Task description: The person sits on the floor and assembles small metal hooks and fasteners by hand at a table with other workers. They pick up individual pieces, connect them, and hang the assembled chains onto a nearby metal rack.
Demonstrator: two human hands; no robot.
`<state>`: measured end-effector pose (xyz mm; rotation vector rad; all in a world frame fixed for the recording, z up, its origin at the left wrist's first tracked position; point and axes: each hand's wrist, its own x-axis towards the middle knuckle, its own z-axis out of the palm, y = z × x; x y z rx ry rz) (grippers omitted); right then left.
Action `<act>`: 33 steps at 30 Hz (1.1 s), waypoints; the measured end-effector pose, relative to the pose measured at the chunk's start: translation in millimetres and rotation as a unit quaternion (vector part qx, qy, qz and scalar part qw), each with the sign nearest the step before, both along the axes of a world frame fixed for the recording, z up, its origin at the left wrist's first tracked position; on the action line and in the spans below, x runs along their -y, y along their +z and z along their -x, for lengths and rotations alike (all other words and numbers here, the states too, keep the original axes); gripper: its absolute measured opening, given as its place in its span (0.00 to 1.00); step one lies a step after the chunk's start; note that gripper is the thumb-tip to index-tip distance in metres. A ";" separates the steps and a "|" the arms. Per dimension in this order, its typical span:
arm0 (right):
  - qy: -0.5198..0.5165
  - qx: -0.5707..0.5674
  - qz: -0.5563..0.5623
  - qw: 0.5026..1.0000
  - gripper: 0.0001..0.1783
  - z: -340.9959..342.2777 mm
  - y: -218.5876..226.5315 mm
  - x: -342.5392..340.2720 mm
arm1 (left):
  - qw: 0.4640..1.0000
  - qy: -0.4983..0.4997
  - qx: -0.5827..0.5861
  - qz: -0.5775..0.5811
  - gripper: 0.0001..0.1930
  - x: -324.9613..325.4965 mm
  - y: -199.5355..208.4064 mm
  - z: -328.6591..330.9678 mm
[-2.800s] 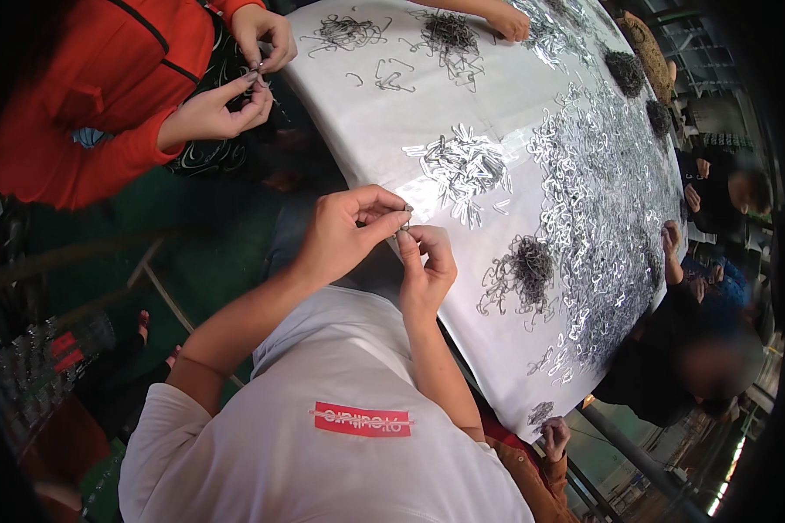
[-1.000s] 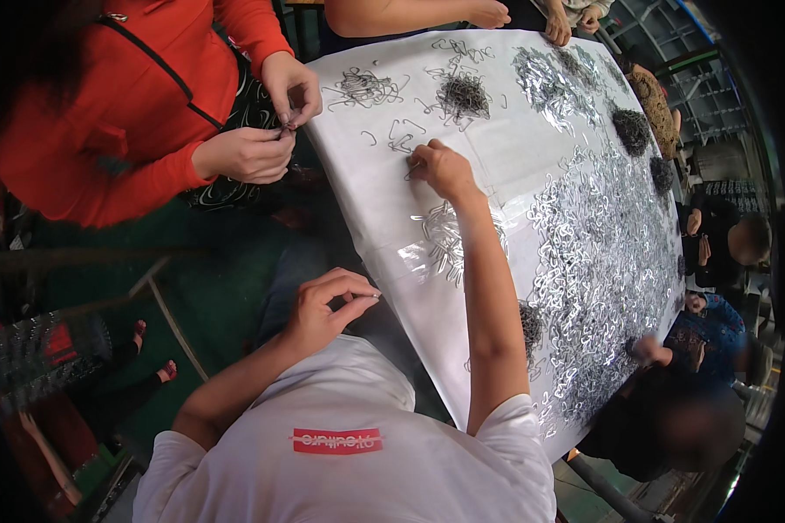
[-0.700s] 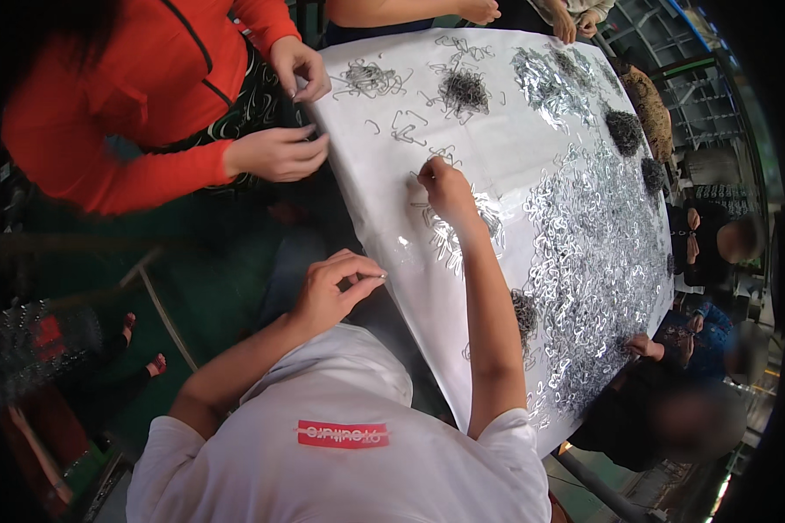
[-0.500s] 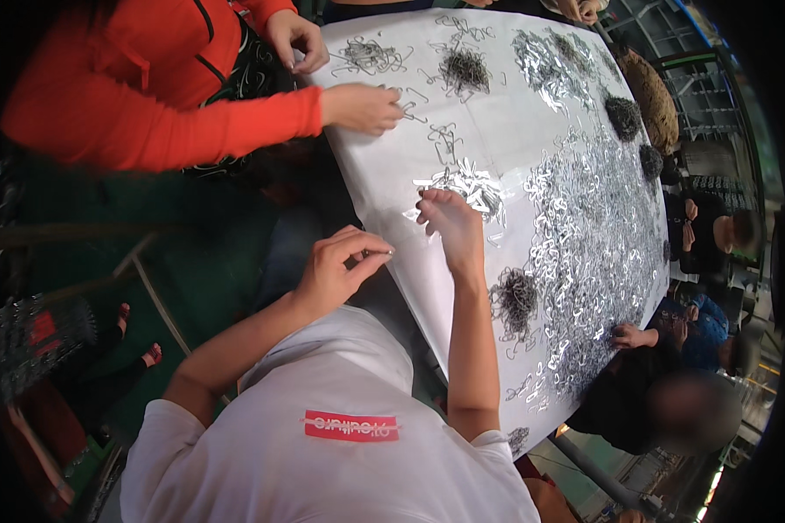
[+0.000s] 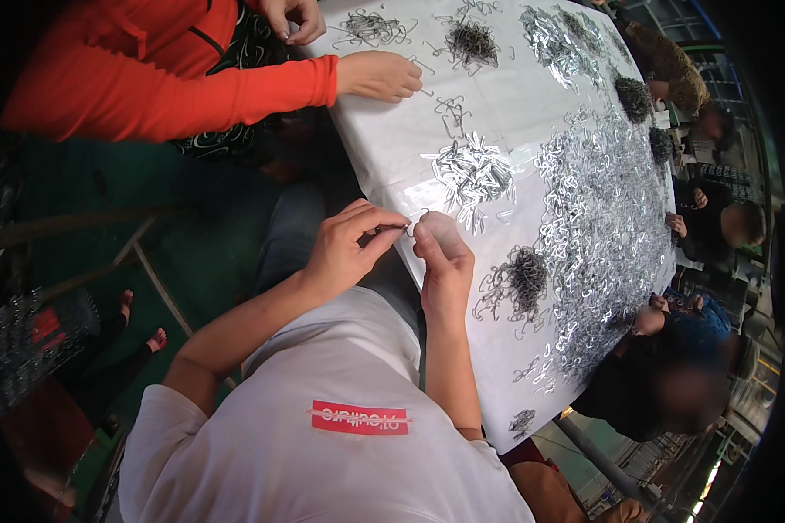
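Observation:
My left hand (image 5: 347, 247) and my right hand (image 5: 445, 261) meet over the near edge of the table, fingertips almost touching. Each is closed in a pinch. Between the fingertips sits a small metal piece (image 5: 411, 228), too small and too covered to name its exact shape. Just beyond my right hand lies a heap of shiny flat metal strips (image 5: 475, 174) on the white table cover (image 5: 497, 109). To the right of my right wrist is a tangled pile of dark wire hooks (image 5: 525, 281).
Shiny bent metal hooks (image 5: 597, 235) spread across the table's right half. More wire hook piles (image 5: 471, 44) lie at the far end. A person in a red sleeve (image 5: 261, 96) works at my far left, their hand (image 5: 382, 77) on loose hooks. Several people sit along the opposite side.
My right hand has come back from the heap of strips to my left hand, and the fingertips now meet. The co-worker's red-sleeved arm has shifted slightly away.

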<state>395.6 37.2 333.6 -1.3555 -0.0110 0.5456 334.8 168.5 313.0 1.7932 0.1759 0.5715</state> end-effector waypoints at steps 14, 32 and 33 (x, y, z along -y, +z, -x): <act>-0.064 0.181 -0.029 0.981 0.05 19.6 -29.6 -6.6 | 0.984 0.032 0.033 -0.171 0.10 -18.5 -56.2 -81.1; -0.067 0.179 0.021 0.981 0.04 25.0 -45.8 -1.8 | 0.963 0.009 -0.074 -0.258 0.11 -13.6 -82.3 -106.5; -0.065 0.185 0.020 0.980 0.04 25.7 -46.8 -1.9 | 0.961 0.005 -0.087 -0.261 0.11 -13.7 -82.5 -105.5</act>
